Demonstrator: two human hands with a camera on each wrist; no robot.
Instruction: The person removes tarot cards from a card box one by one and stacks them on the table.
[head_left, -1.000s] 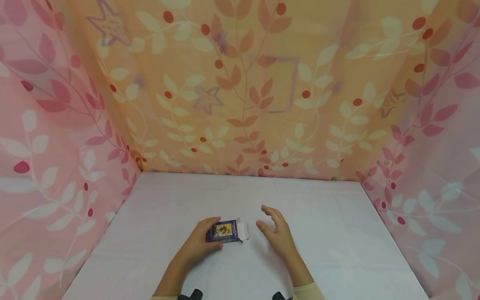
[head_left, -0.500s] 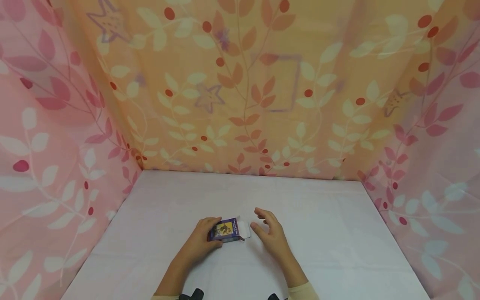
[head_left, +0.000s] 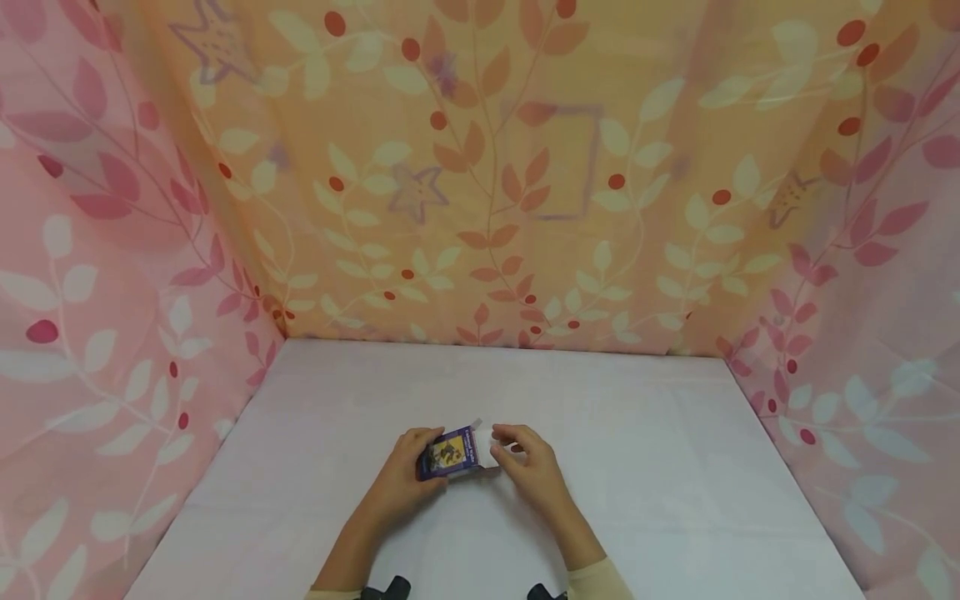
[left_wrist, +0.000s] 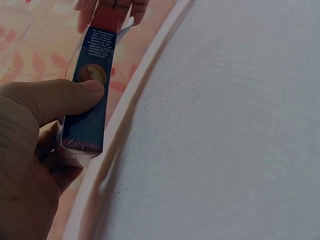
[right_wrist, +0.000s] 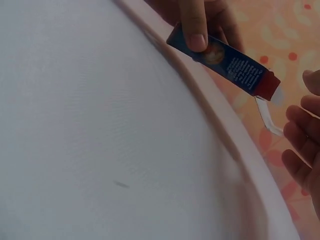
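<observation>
My left hand grips a small dark blue and purple card box with a yellow picture on its front. The left thumb lies along the narrow printed side, and the other fingers are round the far side, partly hidden. At the box's right end the top stands open, with a white flap sticking out and a red side tab. Fingertips of my right hand are right at the flap's outer edge; its thumb stands apart from the fingers in the right wrist view.
The box is held over a white-covered table. Flowered cloth walls stand around it: an orange one at the back, a pink one on the left and another on the right. Dark wrist mounts show at the bottom edge.
My right hand has moved left, from beside the box up to its white flap. The left hand keeps its grip, and the box is now tilted with its open end slightly higher.
</observation>
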